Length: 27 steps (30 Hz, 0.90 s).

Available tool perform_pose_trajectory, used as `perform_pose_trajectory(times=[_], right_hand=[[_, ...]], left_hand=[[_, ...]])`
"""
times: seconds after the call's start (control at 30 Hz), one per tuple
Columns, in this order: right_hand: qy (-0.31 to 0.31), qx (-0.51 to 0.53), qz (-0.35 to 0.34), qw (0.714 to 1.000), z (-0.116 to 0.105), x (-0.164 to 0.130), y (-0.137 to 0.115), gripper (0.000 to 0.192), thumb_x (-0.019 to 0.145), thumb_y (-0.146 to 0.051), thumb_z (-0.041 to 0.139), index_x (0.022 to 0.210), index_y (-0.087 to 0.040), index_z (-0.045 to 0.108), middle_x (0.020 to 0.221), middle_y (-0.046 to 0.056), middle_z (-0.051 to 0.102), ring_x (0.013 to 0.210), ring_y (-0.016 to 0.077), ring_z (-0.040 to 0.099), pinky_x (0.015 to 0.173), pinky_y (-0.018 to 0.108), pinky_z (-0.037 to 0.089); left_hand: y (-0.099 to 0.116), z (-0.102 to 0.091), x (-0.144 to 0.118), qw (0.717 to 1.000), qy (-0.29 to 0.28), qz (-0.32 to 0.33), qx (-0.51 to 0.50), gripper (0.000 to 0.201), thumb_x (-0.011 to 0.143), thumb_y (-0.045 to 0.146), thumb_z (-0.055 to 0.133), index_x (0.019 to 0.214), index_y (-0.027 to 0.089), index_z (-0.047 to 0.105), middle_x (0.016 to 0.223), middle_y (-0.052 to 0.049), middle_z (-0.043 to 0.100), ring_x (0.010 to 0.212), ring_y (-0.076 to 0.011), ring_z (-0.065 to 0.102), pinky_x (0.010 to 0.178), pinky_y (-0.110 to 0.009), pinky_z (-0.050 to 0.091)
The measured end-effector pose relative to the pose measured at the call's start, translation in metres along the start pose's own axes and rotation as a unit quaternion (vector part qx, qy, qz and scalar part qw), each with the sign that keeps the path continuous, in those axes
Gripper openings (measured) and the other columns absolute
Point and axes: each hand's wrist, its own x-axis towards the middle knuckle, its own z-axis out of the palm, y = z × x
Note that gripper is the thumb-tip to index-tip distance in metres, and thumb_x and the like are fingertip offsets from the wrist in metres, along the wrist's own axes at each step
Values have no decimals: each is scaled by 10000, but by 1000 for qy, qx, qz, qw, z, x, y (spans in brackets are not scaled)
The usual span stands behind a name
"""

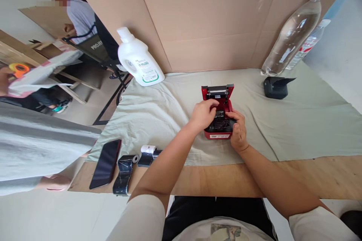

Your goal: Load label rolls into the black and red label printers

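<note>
A small red and black printer [219, 134], seemingly a label or receipt printer, stands on the cloth with its lid [217, 92] raised. My right hand [239, 131] grips its right side, thumb toward the front and fingers along the edge. From the left, my left hand [204, 114] reaches over the open compartment with its fingers curled at the rim. Whatever those fingers pinch is hidden. Dark, shiny material [221, 123] lies in the compartment and across its front.
Left of my forearm are black-and-white paper rolls [124, 173] and a phone [105, 163]. A white detergent bottle [140, 60], a tall water bottle [294, 34] and a black device [275, 88] stand farther back. Cardboard [215, 19] walls the rear. People are at left.
</note>
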Motion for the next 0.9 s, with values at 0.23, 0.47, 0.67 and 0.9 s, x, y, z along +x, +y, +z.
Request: perform_pose_trajectory(times=[0.23, 0.47, 0.67, 0.9], right_hand=[[-3, 17, -19, 1000, -2, 2, 0, 395, 980, -453, 309, 1155, -261, 607, 1157, 83, 657, 1300, 287, 499, 1116, 549, 385], [-1, 28, -23, 999, -2, 1, 1, 411, 974, -438, 330, 1233, -246, 586, 1240, 94, 625, 1276, 294, 504, 1119, 560, 373], [-8, 40, -26, 999, -2, 1, 8, 428, 974, -451, 356, 1261, -226, 580, 1265, 106, 609, 1285, 308, 497, 1120, 577, 361], [20, 53, -46, 997, 2, 3, 9, 393, 969, -452, 384, 1174, -208, 613, 1205, 105, 636, 1234, 308, 535, 1086, 596, 393]], left_hand=[[-8, 35, 48, 955, -166, -24, 244, 234, 575, 123, 776, 452, 185, 587, 661, -138, 682, 1095, -408, 586, 1107, -542, 209], [9, 21, 34, 951, -153, 3, 268, 128, 604, 125, 746, 720, 173, 719, 827, -123, 728, 1017, -371, 632, 1067, -530, 307], [13, -28, 12, 991, -124, -20, -40, 324, 724, 263, 731, 1026, 156, 687, 1020, -82, 715, 960, -241, 668, 940, -397, 486], [-49, -188, -39, 931, -272, -240, -43, 621, 622, 466, 797, 1131, 131, 682, 1046, -112, 715, 868, -236, 662, 720, -337, 531]])
